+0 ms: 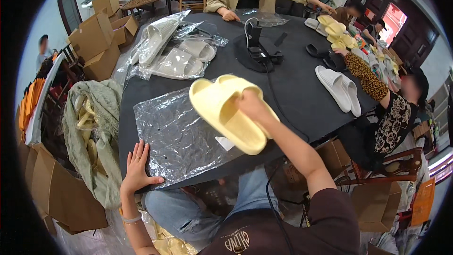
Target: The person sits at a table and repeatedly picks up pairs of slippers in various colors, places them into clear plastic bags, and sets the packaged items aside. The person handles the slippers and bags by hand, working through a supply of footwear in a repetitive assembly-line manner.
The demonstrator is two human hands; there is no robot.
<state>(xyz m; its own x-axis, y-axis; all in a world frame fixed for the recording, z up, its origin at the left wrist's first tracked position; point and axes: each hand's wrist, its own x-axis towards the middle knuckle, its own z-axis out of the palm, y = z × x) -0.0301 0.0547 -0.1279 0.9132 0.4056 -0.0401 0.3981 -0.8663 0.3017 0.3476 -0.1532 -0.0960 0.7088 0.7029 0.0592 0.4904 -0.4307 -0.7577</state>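
Observation:
A pair of pale yellow slide sandals point(245, 132) is held above the table by my right hand point(255, 106), its fingers tucked in at the straps. Beneath and to the left of them, a clear plastic bag point(174, 132) lies flat on the black tabletop. My left hand point(139, 165) rests at the bag's lower left corner, fingers spread and thumb on its edge. A small white paper or label point(225, 143) shows by the sandals' lower side. Farther off at the left, grey slides point(179, 61) and white slides point(155, 42) sit in clear bags.
On the black table point(292, 99), a black device with a cable point(257, 42) stands mid-back. White slides point(337, 89) and black slides point(323, 54) lie right. Co-workers sit across and at right, one reaching toward slides. Cardboard boxes point(66, 189) and a green sack point(92, 146) stand left.

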